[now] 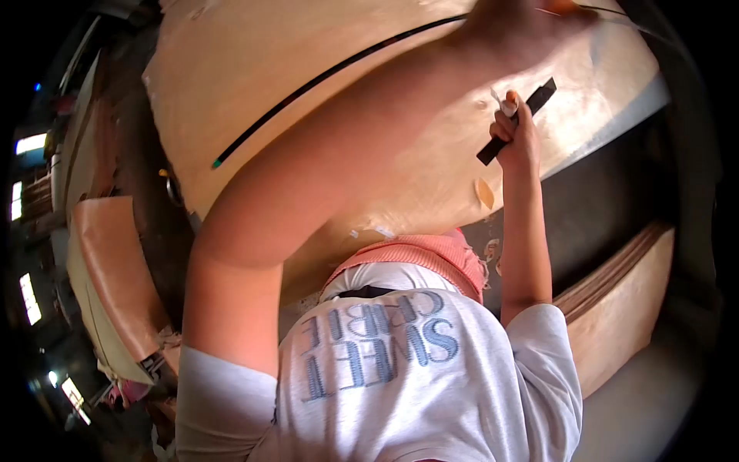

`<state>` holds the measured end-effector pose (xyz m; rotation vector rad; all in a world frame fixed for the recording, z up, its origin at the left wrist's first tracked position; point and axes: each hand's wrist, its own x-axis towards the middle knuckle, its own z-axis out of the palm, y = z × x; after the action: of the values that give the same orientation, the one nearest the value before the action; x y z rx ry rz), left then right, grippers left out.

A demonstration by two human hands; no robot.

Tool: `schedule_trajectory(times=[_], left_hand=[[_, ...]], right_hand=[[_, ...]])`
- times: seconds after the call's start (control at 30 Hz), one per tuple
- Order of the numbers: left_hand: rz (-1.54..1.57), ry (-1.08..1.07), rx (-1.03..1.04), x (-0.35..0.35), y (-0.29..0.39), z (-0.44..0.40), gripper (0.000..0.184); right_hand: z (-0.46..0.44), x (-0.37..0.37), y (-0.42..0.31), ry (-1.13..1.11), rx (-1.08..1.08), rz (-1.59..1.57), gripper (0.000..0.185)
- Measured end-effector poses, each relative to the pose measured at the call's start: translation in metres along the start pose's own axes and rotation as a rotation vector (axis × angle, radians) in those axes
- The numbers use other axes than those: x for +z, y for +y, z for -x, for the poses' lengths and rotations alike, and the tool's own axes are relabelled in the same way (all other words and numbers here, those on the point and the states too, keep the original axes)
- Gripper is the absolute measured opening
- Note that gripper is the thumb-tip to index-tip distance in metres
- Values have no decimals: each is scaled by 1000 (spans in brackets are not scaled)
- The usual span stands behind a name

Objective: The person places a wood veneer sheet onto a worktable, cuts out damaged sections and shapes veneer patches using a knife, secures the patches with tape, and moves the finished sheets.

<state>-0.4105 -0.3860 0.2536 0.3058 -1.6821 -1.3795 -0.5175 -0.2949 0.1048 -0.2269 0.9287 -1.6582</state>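
Observation:
My left hand reaches across a large pale wood-like sheet to its far right part. It is blurred, and its fingers run out at the top edge; a bit of orange shows beside them. My right hand is closed around a dark flat bar-like tool with a slanted end. Something white and orange shows at its fingertips; what it is I cannot make out. A long thin black strip with a green tip lies on the sheet, partly behind my left arm.
A leaf-shaped scrap lies near the sheet's front edge. Stacked thin sheets stand at the lower right. A reddish-brown sheet leans at the left. A metal ring-like object is by the sheet's left edge.

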Motion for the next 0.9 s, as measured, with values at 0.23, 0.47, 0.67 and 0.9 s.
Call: schedule_trajectory(times=[0.23,0.47,0.67,0.9], left_hand=[[-389,99,-412,-70,-99,123,31],[-908,-262,-428,-60,-160,302,44],[-905,-195,-532,-41,-110,374,48],[-978,-42,-695,13,-90,394,40]], right_hand=[[23,-209,3,454,3,584,20],[128,-252,50,507,146,501,19],[195,-301,43,557,228,526,24],[38,-384,39,571,43,308,28]])
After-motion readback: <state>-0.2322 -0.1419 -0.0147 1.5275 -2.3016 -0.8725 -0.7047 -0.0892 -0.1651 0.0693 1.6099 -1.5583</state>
